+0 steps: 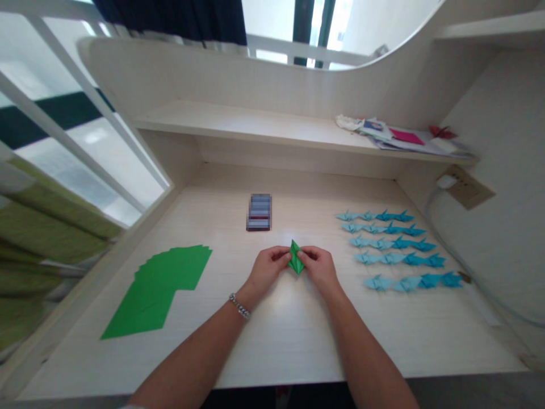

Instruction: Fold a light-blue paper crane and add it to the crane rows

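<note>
A small piece of folded green origami paper, diamond-shaped with a pointed top, is held upright just above the desk. My left hand pinches its left edge between thumb and fingers. On the opposite edge, my right hand is closed in the same way, its thumb lying on the paper's front. Fanned-out green paper sheets lie to the left. Off to the right stand several rows of folded paper cranes, shading from pale to deeper blue.
Beyond my hands lies a small pixelated dark rectangular object. A raised shelf spans the back, with papers at its right end. A cable runs from a wall socket down the right side. White railings stand at left.
</note>
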Available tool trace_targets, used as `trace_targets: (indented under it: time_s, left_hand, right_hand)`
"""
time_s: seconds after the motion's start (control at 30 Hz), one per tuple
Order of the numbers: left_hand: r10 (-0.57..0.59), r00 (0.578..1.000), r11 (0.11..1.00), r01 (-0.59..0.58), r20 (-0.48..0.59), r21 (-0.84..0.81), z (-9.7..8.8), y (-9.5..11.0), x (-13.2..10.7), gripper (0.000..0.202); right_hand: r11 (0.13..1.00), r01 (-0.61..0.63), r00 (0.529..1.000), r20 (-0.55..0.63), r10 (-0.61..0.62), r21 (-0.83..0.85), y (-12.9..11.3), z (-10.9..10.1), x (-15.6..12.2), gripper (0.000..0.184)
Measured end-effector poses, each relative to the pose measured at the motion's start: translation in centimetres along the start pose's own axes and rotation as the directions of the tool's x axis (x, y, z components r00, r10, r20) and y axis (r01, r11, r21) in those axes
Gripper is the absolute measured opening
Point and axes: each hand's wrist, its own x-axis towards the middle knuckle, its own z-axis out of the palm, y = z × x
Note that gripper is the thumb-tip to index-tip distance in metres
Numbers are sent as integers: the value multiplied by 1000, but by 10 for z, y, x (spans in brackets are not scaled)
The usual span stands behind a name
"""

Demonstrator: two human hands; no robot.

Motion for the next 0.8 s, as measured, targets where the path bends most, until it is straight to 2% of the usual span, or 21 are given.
trace_targets:
  time_s: [0.07, 0.17, 0.43, 0.63, 0.7, 0.8]
  left_hand:
    - [-61, 998, 993, 64, 26, -102, 2, 1, -1, 32]
    - [-73, 997, 991, 75, 28, -112, 5, 1, -3, 33]
    - [-63, 992, 993, 52, -106, -101, 10, -1, -3, 29]
    - [100, 988, 990, -86, -120, 115, 13, 6, -7, 23]
    - [62, 990, 997, -56, -127, 49, 13, 5, -6, 24]
    - [-42, 992, 990, 25, -122, -138, 14, 2, -4, 30]
  right_hand:
    - [1000, 3, 1000, -20, -4, -9, 1, 0, 0, 23]
    - [999, 24, 998, -49, -25, -35, 0, 0, 0, 22]
    - [998, 36, 999, -30, -38, -49, -4, 3, -2, 21]
    - [998, 45, 998, -36, -47, -41, -7, 4, -3, 19]
    - [999, 42, 998, -49, -44, -29, -7, 4, -3, 20]
    - [999, 40, 997, -59, -41, -25, -5, 3, -2, 19]
